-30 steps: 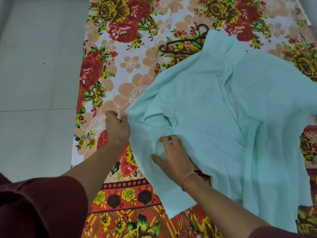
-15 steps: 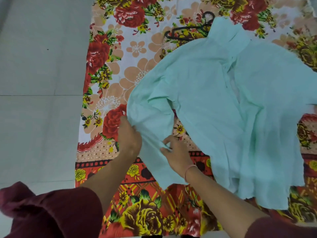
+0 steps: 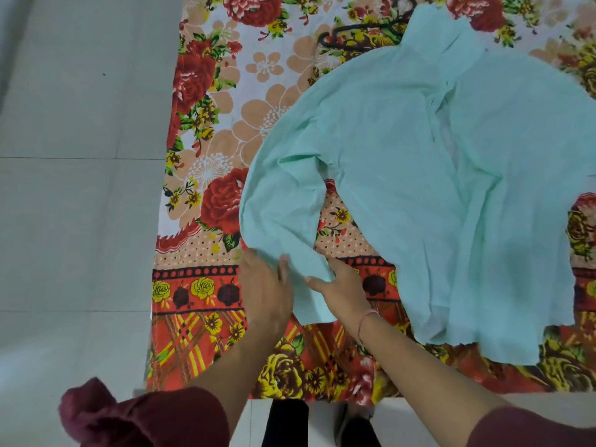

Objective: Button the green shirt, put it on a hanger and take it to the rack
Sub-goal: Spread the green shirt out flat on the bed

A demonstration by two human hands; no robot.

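Note:
The pale green shirt (image 3: 419, 175) lies spread on the floral bedsheet (image 3: 225, 91), front open, collar at the top. Its left sleeve (image 3: 280, 221) hangs down towards me. Both hands are at the sleeve's cuff end. My left hand (image 3: 267, 291) holds the cuff's left edge, thumb on top and fingertips hidden under the cloth. At the cuff's right edge, my right hand (image 3: 343, 287) pinches the cloth between thumb and fingers. A black hanger (image 3: 361, 37) lies at the top, partly under the collar.
The bed's left edge borders grey floor tiles (image 3: 80, 188). The near edge of the bed runs just in front of my body. My maroon sleeves show at the bottom. The shirt's hem (image 3: 483, 343) lies rumpled at the lower right.
Both hands have drawn the sleeve down towards me, straightening it away from the shirt body. The view has shifted so the bed's near edge shows.

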